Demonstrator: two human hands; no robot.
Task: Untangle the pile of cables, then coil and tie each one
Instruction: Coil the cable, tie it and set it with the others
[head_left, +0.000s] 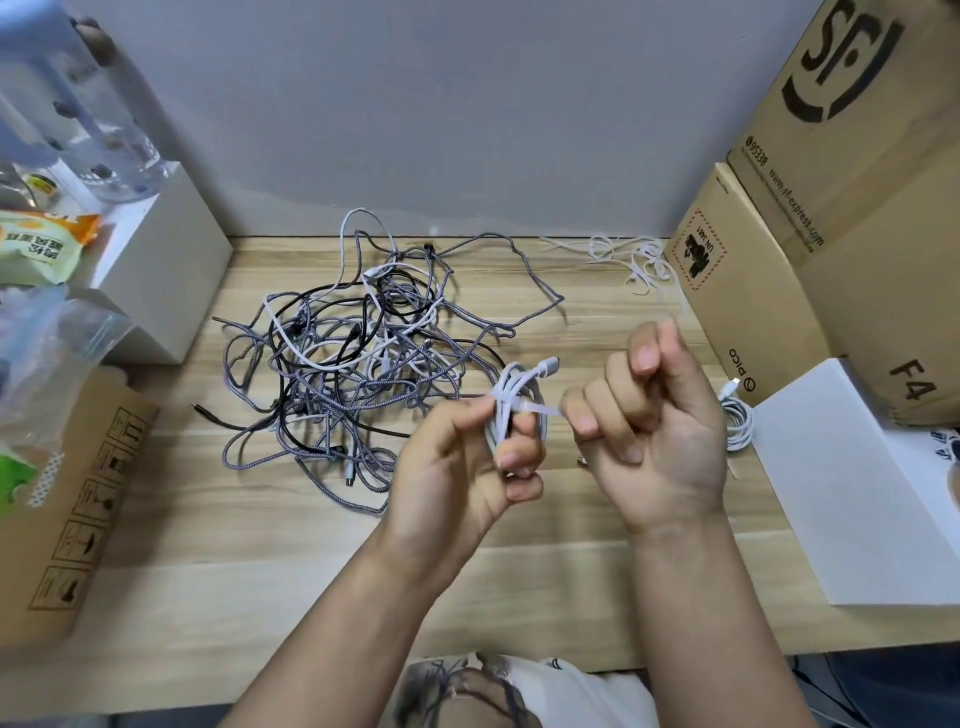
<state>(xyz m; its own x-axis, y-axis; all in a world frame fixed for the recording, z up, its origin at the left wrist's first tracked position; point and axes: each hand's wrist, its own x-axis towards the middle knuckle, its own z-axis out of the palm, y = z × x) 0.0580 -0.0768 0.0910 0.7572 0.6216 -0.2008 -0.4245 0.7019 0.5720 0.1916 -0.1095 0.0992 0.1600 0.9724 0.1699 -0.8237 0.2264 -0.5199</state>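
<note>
- A small desk in a home or a casual office nook, used partly for storage; which one cannot be told.
- Light wood-grain desk top (218, 587) set against a plain grey wall (467, 104).
- SF Express shipping carton (857, 130) stacked at the right.
- Snack packet (36, 244) and clear plastic bottle (78, 104) at the left.

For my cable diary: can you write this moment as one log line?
step: tying | left hand: holds white coil | right hand: pulls tie | pile: tangled | coil: done
</note>
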